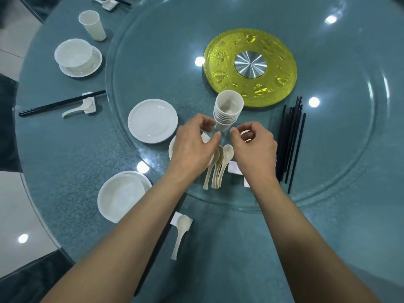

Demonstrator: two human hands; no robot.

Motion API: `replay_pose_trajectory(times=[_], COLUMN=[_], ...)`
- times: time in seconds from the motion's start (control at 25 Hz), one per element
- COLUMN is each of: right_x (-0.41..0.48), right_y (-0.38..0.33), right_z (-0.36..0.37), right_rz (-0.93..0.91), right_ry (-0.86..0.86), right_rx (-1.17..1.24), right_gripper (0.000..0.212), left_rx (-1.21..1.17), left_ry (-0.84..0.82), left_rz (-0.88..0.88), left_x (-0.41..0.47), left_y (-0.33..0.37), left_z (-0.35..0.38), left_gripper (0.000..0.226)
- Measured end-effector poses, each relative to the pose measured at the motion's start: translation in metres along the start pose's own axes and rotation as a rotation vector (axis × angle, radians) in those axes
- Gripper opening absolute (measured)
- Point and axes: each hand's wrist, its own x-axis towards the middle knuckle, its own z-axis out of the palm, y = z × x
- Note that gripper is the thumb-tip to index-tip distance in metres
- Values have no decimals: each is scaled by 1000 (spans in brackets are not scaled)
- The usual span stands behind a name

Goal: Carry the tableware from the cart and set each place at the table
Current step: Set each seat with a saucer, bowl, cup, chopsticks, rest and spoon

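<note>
White and glossy, the tableware looks hard, slick and easy to chip, though light piece by piece. The left hand (193, 142) has its fingers curled, fingertips at the left side of the lowest cup; I cannot tell whether they press on it or only come beside it. Between the two hands the stack of cups (228, 110) stands on the glass turntable (328, 171), leaning a little. Nested so deep it is probably top-heavy, so I would grip low around the bottom cup and steady it higher up, or lift one cup off by its rim. The right hand (254, 144) is curled too, thumb and forefinger nearly meeting just right of the stack's foot; whether it pinches anything is hidden. Farther out, from the left, a set place has a single cup (92, 25), a bowl on a saucer (74, 54), and a pair of chopsticks (61, 103) across a rest beside a spoon (79, 108). Next come a bare plate (153, 120), a nearer bowl on its plate (121, 196), and a second spoon (180, 234) by the left forearm. Under the wrists lie loose spoons (216, 165) and white chopstick rests (235, 167), where a lowered hand could knock them. A bundle of black chopsticks (291, 141) lies to the right, apart from the stack.
</note>
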Motion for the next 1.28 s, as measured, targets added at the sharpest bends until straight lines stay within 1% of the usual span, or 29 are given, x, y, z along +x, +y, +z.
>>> replay_pose_trajectory(times=[0.08, 0.2, 0.32, 0.4, 0.48, 0.6, 0.8, 0.96, 1.08, 1.28], right_x=[10, 25, 36, 41, 46, 52, 57, 60, 60, 57], right_y=[-1, -7, -14, -17, -18, -17, -12, -13, -13, -14], right_z=[3, 6, 10, 14, 19, 27, 35, 36, 37, 34], right_rz=[-41, -86, -111, -127, -138, -134, -151, -147, -153, -153], right_ry=[23, 45, 42, 51, 54, 37, 41, 61, 71, 54], right_rx=[-10, -26, -30, -20, -25, -48, -56, -64, -62, -116], right_gripper=[18, 34, 49, 55, 66, 78, 72, 69, 69, 69], left_rx=[27, 69, 68, 46, 20, -2, -47, -125, -206, -245], left_ry=[19, 29, -5, -10, -4, -5, -14, -7, -43, -39], left_rz=[4, -11, -24, -2, 21, 39, 19, 90, 55, 56], left_x=[11, 24, 35, 41, 48, 54, 58, 58, 53, 50], left_y=[-4, -6, -6, -5, -6, -6, -10, -12, -6, -6], left_z=[6, 14, 21, 25, 29, 31, 36, 37, 35, 33], left_gripper=[36, 53, 69, 76, 72, 58, 52, 52, 55, 52])
